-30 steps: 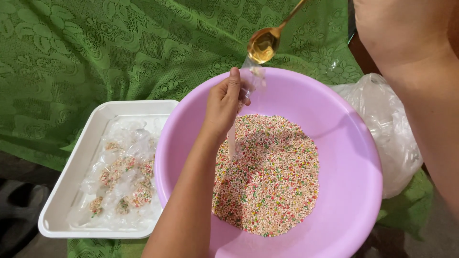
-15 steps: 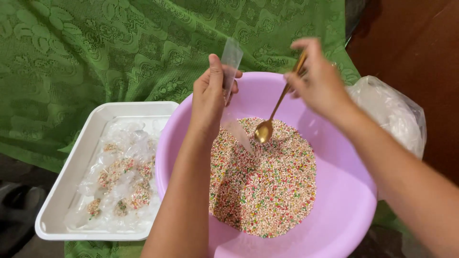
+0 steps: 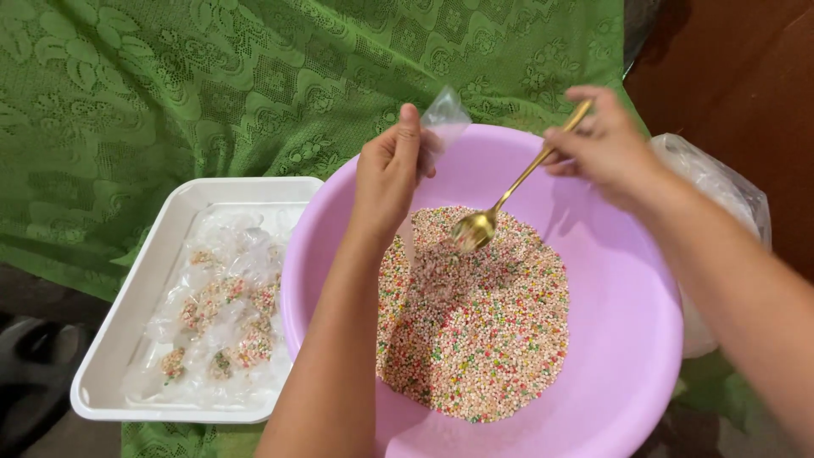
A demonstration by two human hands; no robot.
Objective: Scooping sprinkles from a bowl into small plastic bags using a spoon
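Reaching in from the near side over the pink basin (image 3: pixel 627 365), both forearms crossing its rim, with a deep bed of tiny multicoloured beads (image 3: pixel 483 339) heaped left of centre inside

Down to the left, just beside the basin: a white tray (image 3: pixel 127 339) holding small clear packets (image 3: pixel 225 314) of the same beads, touching or almost touching the basin wall

Further in, judged as a scooping step: gold spoon (image 3: pixel 524 174) pinched at the handle tip by the right hand (image 3: pixel 606 144), fingers closed round it, bowl dipped into the top of the bead heap. Left hand (image 3: pixel 386 174) closed on a small clear bag (image 3: pixel 444 114), upper end sticking up past the thumb, lower part hanging toward the beads; cannot tell whether its mouth is open

Calls for a level spoon and a short lift across to the bag, kept over the basin so spills fall back in. Plenty of bare pink wall on the right and far side for swinging the handle; tighter on the left, between wrist and rim

Beyond the right rim, a larger crumpled plastic bag (image 3: pixel 721 187) pressed against the basin. Farthest back, green lace cloth (image 3: pixel 212 85) draped under everything, ending at dark wood (image 3: pixel 746 68) on the right
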